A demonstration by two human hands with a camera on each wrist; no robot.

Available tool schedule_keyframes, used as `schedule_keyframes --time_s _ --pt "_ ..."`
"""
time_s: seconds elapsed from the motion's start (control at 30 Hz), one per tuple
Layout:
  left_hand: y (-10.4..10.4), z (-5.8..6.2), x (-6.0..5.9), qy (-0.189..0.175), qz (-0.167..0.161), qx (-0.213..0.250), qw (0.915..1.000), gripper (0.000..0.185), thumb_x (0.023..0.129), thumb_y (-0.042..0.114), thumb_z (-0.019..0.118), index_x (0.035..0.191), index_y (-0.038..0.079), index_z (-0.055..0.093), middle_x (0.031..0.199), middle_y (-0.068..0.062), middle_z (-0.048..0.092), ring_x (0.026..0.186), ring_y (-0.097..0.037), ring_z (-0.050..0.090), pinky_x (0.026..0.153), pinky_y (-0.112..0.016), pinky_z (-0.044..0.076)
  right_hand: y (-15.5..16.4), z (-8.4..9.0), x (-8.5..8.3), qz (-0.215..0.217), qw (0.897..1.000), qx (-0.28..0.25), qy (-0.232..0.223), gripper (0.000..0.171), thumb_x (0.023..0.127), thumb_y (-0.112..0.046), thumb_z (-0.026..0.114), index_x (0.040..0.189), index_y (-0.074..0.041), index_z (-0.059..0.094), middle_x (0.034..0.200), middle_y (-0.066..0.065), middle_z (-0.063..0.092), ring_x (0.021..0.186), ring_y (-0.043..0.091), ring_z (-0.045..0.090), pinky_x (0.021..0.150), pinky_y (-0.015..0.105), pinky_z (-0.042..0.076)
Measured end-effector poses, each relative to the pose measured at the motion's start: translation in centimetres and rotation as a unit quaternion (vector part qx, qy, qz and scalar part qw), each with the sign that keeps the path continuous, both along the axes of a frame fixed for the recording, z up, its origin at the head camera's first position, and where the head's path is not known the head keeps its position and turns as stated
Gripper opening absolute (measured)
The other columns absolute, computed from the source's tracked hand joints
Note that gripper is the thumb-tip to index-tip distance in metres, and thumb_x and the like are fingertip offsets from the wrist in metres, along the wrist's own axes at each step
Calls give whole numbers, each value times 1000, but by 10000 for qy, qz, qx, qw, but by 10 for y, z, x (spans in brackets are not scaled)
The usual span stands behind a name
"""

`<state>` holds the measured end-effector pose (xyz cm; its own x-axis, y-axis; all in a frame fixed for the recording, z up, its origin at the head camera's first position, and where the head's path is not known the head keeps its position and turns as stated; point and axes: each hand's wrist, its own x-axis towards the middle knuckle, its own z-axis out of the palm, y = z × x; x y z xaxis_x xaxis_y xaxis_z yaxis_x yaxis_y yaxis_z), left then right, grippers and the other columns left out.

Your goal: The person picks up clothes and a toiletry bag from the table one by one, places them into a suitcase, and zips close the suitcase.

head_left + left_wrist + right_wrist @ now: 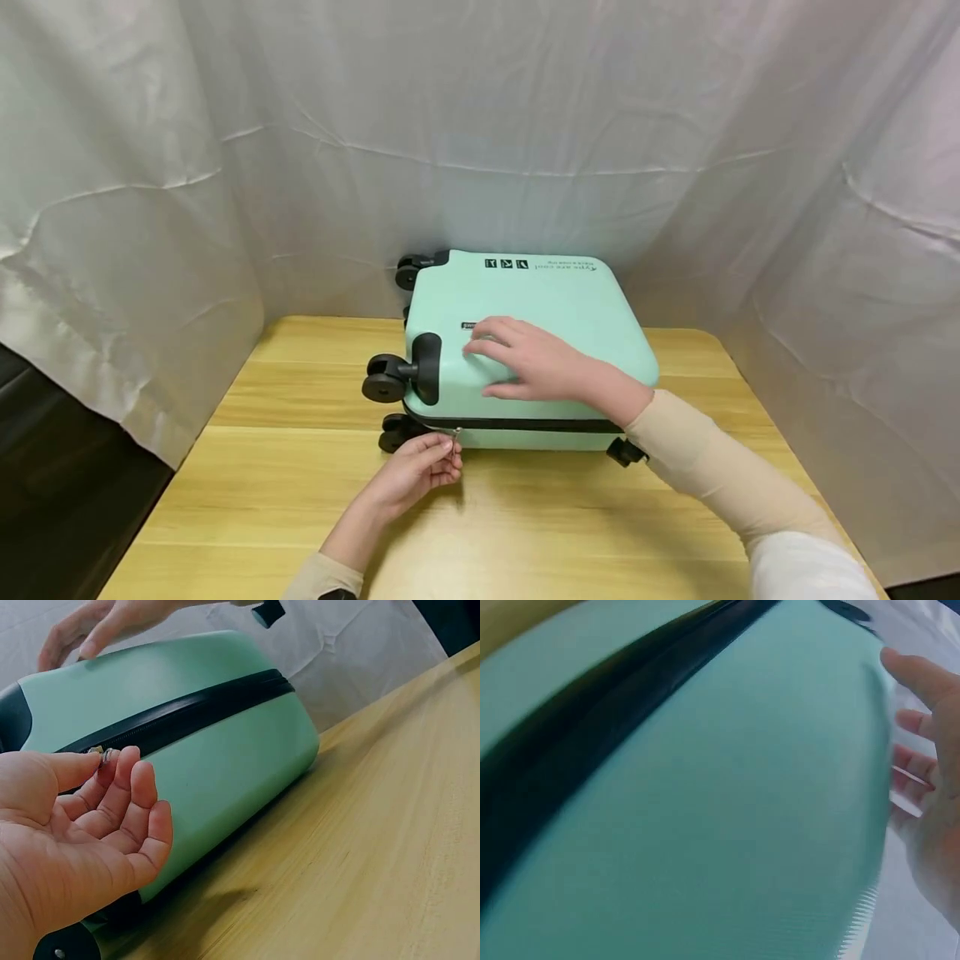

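Note:
A mint green suitcase lies flat on the wooden table, its black wheels pointing left. Along its near side runs a black zipper. With thumb and fingers, my left hand pinches a small metal zipper pull near the wheel end; the other fingers curl loosely below. My right hand is over the top shell, fingers spread and slightly bent, holding nothing. In the right wrist view its thumb is right at the shell's edge.
The wooden table extends in front of the suitcase and to both sides. Pale grey curtains hang behind and at the sides. Black caster wheels jut out at the suitcase's left end. Dark fabric shows at the lower left.

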<state>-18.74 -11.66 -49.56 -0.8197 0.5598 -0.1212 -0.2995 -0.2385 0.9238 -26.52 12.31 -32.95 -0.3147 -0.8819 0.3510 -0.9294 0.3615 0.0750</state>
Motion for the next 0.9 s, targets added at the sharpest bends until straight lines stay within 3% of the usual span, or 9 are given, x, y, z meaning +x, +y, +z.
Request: schedule_keyframes --time_s 0.1,0.23,0.6,0.77,0.9 --pt "0 1 0 -4 21 38 10000 16 102 22 48 103 9 59 88 4 64 83 -10 64 86 -30 54 -6 -1 -7 183 9972 480 536 60 89 -46 67 136 -11 53 137 12 54 130 27 49 112 40 39" --pt "-1 2 -1 1 53 43 10000 18 102 23 49 104 7 58 88 4 65 83 -9 63 87 -31 54 -15 1 -13 361 9908 971 871 68 91 -51 60 144 -10 46 143 11 51 136 27 45 114 41 37" --pt "-3 3 2 -196 76 260 9994 15 102 22 49 101 11 57 86 5 65 82 -8 63 86 -29 53 -50 14 -24 524 9758 1797 1129 77 93 -62 49 147 -8 41 149 8 47 141 24 40 116 39 34" --pt "-5 2 6 -150 46 249 9996 14 103 21 47 98 13 58 85 6 64 82 -7 62 86 -28 52 -64 14 -24 621 9631 2184 1448 81 93 -67 43 148 -7 40 151 8 45 143 22 39 116 37 35" --pt "-6 -1 8 -115 -6 251 9996 14 103 21 47 96 14 58 85 7 63 81 -7 61 85 -27 52 -71 12 -26 670 9597 2322 1434 83 92 -69 41 148 -7 40 152 7 44 144 22 36 117 37 33"
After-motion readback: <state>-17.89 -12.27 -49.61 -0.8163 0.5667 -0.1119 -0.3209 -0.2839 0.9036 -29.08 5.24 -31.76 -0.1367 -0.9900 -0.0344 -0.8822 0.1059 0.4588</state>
